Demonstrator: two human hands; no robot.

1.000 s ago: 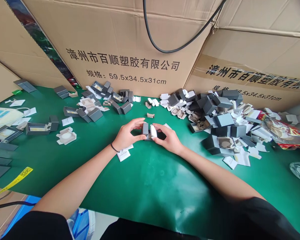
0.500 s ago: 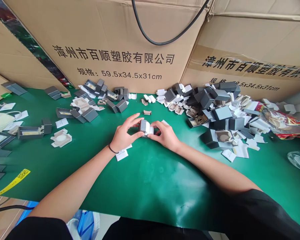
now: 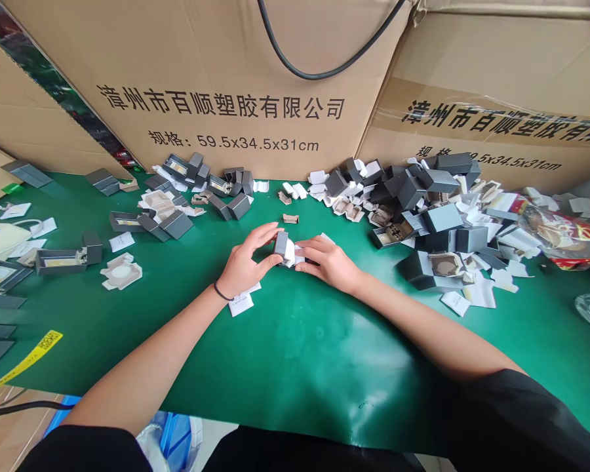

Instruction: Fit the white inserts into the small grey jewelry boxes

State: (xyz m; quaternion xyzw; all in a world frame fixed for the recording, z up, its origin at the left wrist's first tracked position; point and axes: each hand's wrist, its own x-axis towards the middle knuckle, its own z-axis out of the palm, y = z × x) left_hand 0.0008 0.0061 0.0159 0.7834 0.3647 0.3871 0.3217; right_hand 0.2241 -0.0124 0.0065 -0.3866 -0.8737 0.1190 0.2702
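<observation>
Head camera, nearest first: a printed card [image 3: 241,303] lies on the green table [image 3: 295,367] partly under the left wrist, and a small shift of that forearm could drag or crease it. Just beyond, the left hand [image 3: 240,269] has its thumb and fingers curled around a small dark grey box [image 3: 282,242], gripping it from the near and far sides. The right hand [image 3: 330,265] bends its fingers in close at the other end, against a white insert [image 3: 290,253]; from over here I can't tell whether they pinch it or merely press. The insert looks thin, so too hard a push could crumple it, and a slack left hold could let the box twist away.

The box itself sits between the two hands, near the middle of the table, its dark shell blocky and straight-edged, the insert pale and folded beside it. Fingers hide the rest. Past it, a beige cardboard piece [image 3: 291,219] lies alone, near enough to get knocked by stretched fingers. Farther right, a jumbled heap of boxes [image 3: 442,219] could slide if bumped, and behind everything stand brown cartons [image 3: 226,65].
</observation>
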